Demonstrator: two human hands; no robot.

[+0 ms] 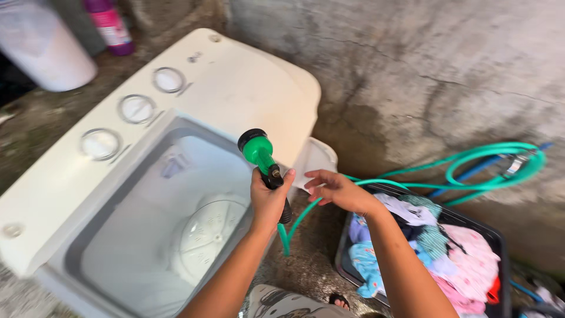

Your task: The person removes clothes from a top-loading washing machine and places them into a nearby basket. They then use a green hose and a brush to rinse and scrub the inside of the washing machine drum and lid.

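Note:
My left hand [268, 197] grips the black handle of a green hose nozzle [257, 148], which points up over the open tub [176, 235] of a white top-loading washing machine [235, 88]. My right hand [335, 188] hovers just right of the nozzle with fingers spread, at the green hose [306, 212] that loops down from the handle. It touches or nearly touches the hose; I cannot tell which. The tub shows a white round agitator plate at its bottom.
A dark basket [497, 241] of mixed clothes sits on the ground at the right. The green hose [494, 171] coils along a rough concrete wall. A white container [41, 47] and a pink bottle [112, 26] stand at the top left. A sandalled foot [338, 301] shows below.

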